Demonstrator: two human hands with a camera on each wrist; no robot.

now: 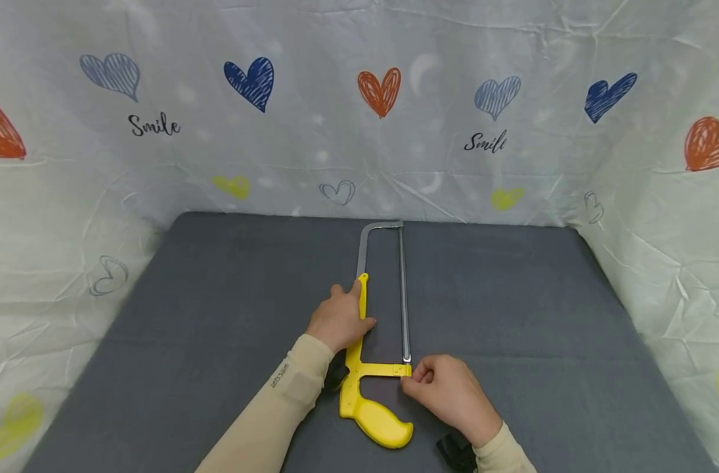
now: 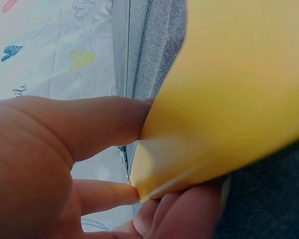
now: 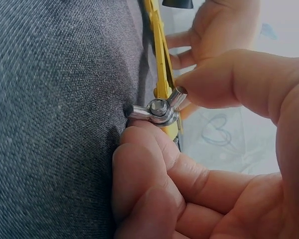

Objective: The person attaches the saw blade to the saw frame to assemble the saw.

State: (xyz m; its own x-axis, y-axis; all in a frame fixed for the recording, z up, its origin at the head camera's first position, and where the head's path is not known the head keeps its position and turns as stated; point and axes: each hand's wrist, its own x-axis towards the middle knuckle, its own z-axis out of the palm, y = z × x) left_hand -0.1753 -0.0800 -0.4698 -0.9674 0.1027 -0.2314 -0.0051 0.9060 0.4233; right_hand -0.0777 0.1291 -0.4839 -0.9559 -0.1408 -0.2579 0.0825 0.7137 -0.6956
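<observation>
Hacksaw (image 1: 352,358) lies on its side on the grey tabletop (image 1: 247,282), near the middle. Yellow handle (image 1: 383,424) towards the person; silver frame (image 1: 362,249) runs away, its far end close to the back edge. Slim metal strip (image 1: 403,295) along the right side, between that far end and a short yellow crossbar (image 1: 383,370).

Left hand (image 1: 338,318): grip closed on the yellow section of the saw, above the handle; thumb laid across it in the head view, fingers along the left edge and, by the left wrist view, partly curled beneath.

Right hand (image 1: 454,391): grip pinched on a shiny wing nut (image 3: 159,107) at the crossbar's outer end. Thumb against one wing, forefinger by the other; remaining fingers curled in below, near the tabletop.

Beige sleeves (image 1: 294,387) on both arms, the left one lettered. Black object (image 1: 456,452) at the right wrist. Pale sheet (image 1: 312,39) hangs behind and at both sides, printed with hearts and "Smile".
</observation>
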